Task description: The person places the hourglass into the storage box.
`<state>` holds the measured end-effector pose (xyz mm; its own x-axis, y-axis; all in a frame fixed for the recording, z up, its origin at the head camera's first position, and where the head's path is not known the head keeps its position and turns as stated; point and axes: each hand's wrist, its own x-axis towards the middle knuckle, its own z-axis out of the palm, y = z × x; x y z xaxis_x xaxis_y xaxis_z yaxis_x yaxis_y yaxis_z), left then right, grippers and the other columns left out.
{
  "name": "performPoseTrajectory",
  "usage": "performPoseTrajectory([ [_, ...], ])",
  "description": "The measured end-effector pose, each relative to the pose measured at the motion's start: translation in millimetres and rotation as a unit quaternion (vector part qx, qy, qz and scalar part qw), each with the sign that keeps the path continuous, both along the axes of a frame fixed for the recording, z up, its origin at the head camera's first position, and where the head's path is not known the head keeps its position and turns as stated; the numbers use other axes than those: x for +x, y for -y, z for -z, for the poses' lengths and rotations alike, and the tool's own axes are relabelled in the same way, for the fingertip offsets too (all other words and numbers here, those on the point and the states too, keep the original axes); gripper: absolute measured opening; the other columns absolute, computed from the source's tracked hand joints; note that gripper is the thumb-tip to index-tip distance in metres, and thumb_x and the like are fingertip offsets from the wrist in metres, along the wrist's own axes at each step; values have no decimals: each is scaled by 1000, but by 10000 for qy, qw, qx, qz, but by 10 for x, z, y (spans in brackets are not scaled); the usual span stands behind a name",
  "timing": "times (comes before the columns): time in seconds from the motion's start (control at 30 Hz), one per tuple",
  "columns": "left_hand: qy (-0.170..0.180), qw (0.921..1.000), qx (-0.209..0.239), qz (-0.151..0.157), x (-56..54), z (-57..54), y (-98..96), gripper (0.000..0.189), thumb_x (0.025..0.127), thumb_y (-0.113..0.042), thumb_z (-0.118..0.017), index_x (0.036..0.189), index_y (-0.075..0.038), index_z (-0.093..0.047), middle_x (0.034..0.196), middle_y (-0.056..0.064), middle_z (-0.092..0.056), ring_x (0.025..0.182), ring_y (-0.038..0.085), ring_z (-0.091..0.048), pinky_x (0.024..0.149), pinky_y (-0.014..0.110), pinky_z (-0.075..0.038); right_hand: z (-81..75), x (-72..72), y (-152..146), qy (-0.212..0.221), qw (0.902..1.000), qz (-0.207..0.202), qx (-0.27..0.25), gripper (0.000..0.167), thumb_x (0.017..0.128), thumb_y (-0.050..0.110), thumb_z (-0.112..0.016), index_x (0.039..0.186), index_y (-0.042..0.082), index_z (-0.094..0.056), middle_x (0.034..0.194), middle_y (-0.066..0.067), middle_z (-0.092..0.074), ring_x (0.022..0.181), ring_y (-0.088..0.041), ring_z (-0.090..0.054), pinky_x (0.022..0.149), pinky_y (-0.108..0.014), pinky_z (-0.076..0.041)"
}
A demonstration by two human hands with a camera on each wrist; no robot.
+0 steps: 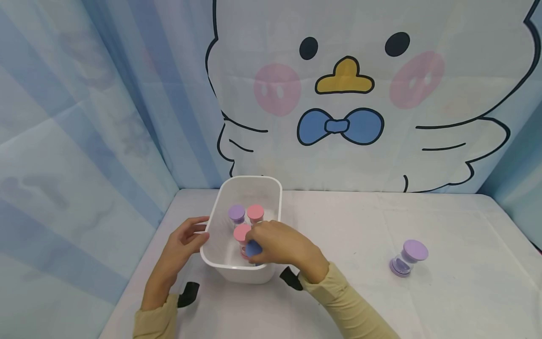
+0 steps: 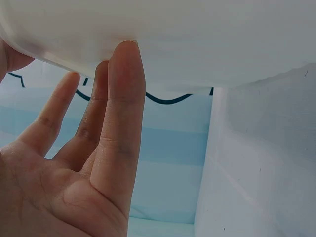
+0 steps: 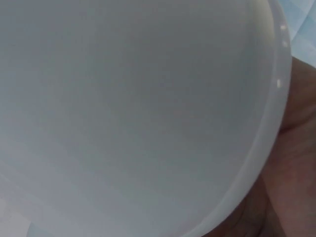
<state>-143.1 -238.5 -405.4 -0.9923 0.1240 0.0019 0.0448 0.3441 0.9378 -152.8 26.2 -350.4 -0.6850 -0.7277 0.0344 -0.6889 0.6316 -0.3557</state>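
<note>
A white plastic bin (image 1: 239,275) stands on the table, holding small hourglasses. Inside it are one with a purple cap (image 1: 236,213), one with a pink cap (image 1: 255,213) behind, and another pink-capped one (image 1: 242,232) nearer. My right hand (image 1: 279,242) reaches over the right rim and grips a blue-capped hourglass (image 1: 254,248), mostly hidden by the fingers. With fairly straight fingers, my left hand (image 1: 182,245) touches the bin's left side. The left wrist view shows those fingers (image 2: 126,98) against the outer wall. In the right wrist view, the bin wall covers most of the right hand (image 3: 296,168).
A purple hourglass (image 1: 408,258) stands apart on the white table (image 1: 338,301), right of the bin. Behind the table hangs a curtain (image 1: 338,165) with a cartoon print; a blue striped curtain (image 1: 84,188) borders the left side.
</note>
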Motion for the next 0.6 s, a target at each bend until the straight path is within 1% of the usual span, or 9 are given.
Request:
performPoseTrajectory([
  [0.1, -12, 10000, 6, 28, 1, 7, 0, 48, 97, -27, -64, 141, -14, -51, 134, 17, -58, 108, 16, -66, 85, 27, -55, -4, 4, 3, -18, 10000, 26, 94, 17, 82, 25, -81, 93, 15, -74, 79, 9, -64, 75, -7, -55, 72, -20, -50],
  [0.13, -9, 10000, -2, 23, -3, 11, 3, 48, 97, -27, -64, 141, -14, -51, 134, 16, -58, 107, 13, -66, 85, 27, -55, -5, 4, 3, -33, 9999, 34, 122, 17, 81, 25, -81, 93, 15, -74, 79, 9, -64, 75, -7, -55, 72, -20, -50],
  [0.2, -12, 10000, -18, 20, -8, 20, 6, 48, 97, -27, -64, 141, -14, -50, 133, 17, -58, 107, 14, -66, 85, 28, -55, -11, 6, 6, -46, 9998, 41, 167, 17, 81, 26, -82, 93, 16, -74, 79, 9, -64, 75, -7, -55, 72, -20, -49],
  [0.27, -17, 10000, -37, 11, -16, 28, 10, 48, 97, -28, -64, 141, -15, -50, 133, 16, -58, 105, 10, -66, 85, 28, -55, -18, 10, 10, -48, 9998, 50, 208, 18, 81, 26, -82, 92, 16, -74, 79, 10, -64, 75, -7, -55, 72, -20, -49],
  [0.37, -18, 10000, -29, 4, -19, 30, 10, 48, 97, -28, -65, 141, -15, -51, 133, 15, -58, 104, 8, -66, 85, 28, -55, -25, 11, 16, -32, 9996, 58, 259, 18, 80, 26, -82, 92, 16, -73, 78, 10, -63, 75, -7, -55, 72, -20, -48],
  [0.5, -30, 10000, 1, 32, -6, 16, 3, 47, 98, -27, -64, 141, -14, -51, 134, 17, -58, 105, 10, -66, 84, 27, -55, -23, 4, 26, 35, 9994, 82, 333, 21, 79, 25, -83, 95, 16, -73, 80, 10, -63, 76, -7, -55, 73, -20, -49],
  [0.6, -39, 10000, 18, 40, 9, -1, -7, 47, 98, -26, -63, 141, -13, -51, 134, 18, -57, 108, 14, -66, 84, 26, -55, -20, -5, 34, 129, 9992, 110, 351, 22, 79, 25, -83, 96, 15, -73, 82, 9, -64, 76, -7, -55, 74, -20, -49],
])
